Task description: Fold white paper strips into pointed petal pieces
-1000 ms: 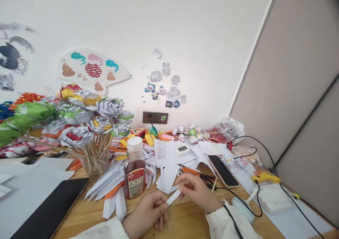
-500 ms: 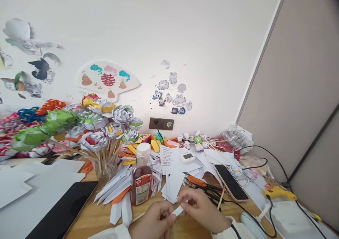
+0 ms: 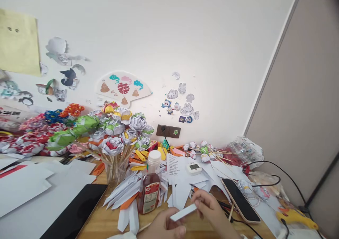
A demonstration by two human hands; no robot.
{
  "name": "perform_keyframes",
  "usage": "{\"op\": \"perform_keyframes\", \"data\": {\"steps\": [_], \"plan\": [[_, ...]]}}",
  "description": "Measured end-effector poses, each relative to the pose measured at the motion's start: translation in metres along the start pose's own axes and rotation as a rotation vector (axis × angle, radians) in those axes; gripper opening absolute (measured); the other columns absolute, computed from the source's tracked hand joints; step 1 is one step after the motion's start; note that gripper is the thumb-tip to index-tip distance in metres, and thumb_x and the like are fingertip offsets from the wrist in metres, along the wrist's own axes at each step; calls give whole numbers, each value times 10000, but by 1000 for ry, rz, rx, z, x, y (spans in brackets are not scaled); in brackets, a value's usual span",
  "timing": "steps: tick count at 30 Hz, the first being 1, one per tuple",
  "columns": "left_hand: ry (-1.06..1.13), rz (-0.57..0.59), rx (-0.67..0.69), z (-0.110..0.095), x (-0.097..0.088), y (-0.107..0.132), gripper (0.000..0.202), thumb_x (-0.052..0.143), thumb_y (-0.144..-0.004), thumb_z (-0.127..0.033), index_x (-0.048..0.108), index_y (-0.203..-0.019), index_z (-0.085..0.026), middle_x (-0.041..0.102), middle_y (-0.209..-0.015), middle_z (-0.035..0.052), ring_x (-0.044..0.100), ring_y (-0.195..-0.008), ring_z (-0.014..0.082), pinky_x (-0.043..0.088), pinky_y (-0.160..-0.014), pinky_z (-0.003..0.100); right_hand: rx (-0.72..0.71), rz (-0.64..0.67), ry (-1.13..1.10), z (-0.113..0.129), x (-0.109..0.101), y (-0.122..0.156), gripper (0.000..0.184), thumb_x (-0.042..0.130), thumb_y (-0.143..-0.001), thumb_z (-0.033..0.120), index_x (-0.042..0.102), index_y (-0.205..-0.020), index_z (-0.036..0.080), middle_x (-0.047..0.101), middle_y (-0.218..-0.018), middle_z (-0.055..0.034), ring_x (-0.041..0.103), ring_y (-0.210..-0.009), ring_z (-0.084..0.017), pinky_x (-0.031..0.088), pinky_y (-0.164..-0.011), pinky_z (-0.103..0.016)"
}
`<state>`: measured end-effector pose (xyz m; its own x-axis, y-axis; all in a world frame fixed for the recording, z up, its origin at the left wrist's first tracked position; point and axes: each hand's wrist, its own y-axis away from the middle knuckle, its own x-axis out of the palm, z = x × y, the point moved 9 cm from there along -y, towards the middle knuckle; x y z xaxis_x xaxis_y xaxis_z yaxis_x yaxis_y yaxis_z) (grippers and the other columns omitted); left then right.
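Note:
A narrow folded strip of white paper (image 3: 183,213) slants between my hands above the wooden table's front edge. My right hand (image 3: 209,208) pinches its upper right end between thumb and fingers. At the lower left end is my left hand (image 3: 165,225), its thumb held apart from the curled fingers; the strip's end lies against or just over those fingers, and I cannot tell which. Left of the hands stands a bottle of reddish-brown liquid (image 3: 150,193) with a white cap. Beside it lies a heap of folded white paper pieces (image 3: 124,191).
A clear container (image 3: 116,175) holds paper flowers (image 3: 112,145) on sticks at the left. A black tablet-like slab (image 3: 76,210) lies left. To the right are a phone (image 3: 240,200), cables and a yellow glue gun (image 3: 296,217). A small white timer (image 3: 194,168) sits on papers behind.
My left thumb has come off the paper strip and dropped lower. The strip now shows longer, still pinched in my right hand. The view has shifted left and up.

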<state>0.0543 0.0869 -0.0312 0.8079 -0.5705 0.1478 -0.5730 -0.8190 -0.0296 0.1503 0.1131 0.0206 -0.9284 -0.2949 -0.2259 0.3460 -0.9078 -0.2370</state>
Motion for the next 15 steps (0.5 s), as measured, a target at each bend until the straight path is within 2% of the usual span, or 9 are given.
{"op": "perform_keyframes", "data": {"steps": [4, 6, 7, 9, 11, 12, 14, 15], "plan": [[72, -210, 0, 5, -19, -4, 584, 599, -534, -540, 357, -960, -223, 508, -656, -56, 458, -326, 48, 274, -302, 162, -35, -291, -39, 0, -26, -19, 266, 499, -717, 430, 500, -755, 166, 384, -455, 66, 377, -402, -83, 301, -397, -194], [92, -283, -14, 9, -26, -4, 623, 579, -582, -504, 256, -1050, -249, 525, -677, -54, 498, -327, 65, 279, -286, 158, -67, -410, 0, 8, -26, -28, 279, 462, -744, 427, 509, -834, 167, 449, -505, 39, 440, -454, -108, 364, -442, -222], [105, -306, -10, 9, -29, -4, 643, 571, -603, -483, 208, -1082, -256, 530, -681, -54, 513, -338, 70, 287, -287, 155, -90, -428, 46, 15, -21, -33, 286, 435, -767, 410, 520, -877, 161, 514, -589, 1, 497, -551, -131, 411, -525, -251], [129, -334, 11, 10, -33, -4, 676, 556, -627, -467, 144, -1121, -258, 532, -671, -56, 528, -349, 74, 289, -288, 150, -139, -326, 173, 29, 5, -45, 310, 386, -801, 382, 544, -941, 155, 593, -788, -71, 540, -726, -169, 433, -674, -312], [141, -340, 31, 11, -36, -5, 700, 546, -632, -478, 116, -1137, -252, 529, -640, -62, 533, -345, 80, 277, -284, 149, -261, -126, 378, 45, 40, -50, 271, 408, -803, 339, 579, -955, 194, 557, -1033, -79, 461, -980, -195, 344, -860, -358], [143, -333, 32, 11, -36, -5, 711, 546, -629, -485, 109, -1138, -250, 527, -626, -64, 534, -341, 83, 272, -281, 149, -299, -87, 444, 49, 50, -50, 271, 393, -815, 315, 562, -1003, 216, 512, -1118, -67, 414, -1043, -194, 311, -895, -369], [148, -318, 28, 13, -36, -6, 707, 553, -627, -478, 117, -1134, -250, 535, -628, -60, 537, -344, 85, 269, -283, 149, -325, -65, 535, 48, 55, -45, 265, 380, -824, 274, 551, -1022, 235, 486, -1155, -54, 397, -1059, -184, 308, -901, -365], [153, -317, 29, 13, -36, -6, 692, 557, -632, -465, 128, -1131, -253, 540, -639, -56, 537, -350, 81, 267, -286, 147, -327, -86, 567, 46, 51, -41, 254, 382, -822, 260, 564, -997, 229, 505, -1125, -57, 413, -1039, -183, 318, -891, -362]]}}
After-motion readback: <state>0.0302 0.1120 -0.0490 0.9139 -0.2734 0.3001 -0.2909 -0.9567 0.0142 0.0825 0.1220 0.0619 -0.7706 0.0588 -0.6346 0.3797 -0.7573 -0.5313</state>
